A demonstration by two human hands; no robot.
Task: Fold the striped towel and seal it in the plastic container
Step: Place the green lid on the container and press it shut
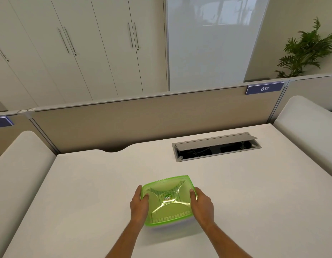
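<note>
A plastic container with a translucent green lid (168, 199) sits on the white desk (87, 192), near its front middle. Through the lid I see the striped towel (170, 213) folded inside. My left hand (139, 205) grips the container's left side, thumb on the lid's edge. My right hand (201, 204) grips the right side the same way. The lid lies flat over the container.
An open grey cable hatch (216, 146) is set in the desk at the back right. A beige partition (143, 116) closes the far edge. White padded side panels (310, 131) flank the desk on both sides.
</note>
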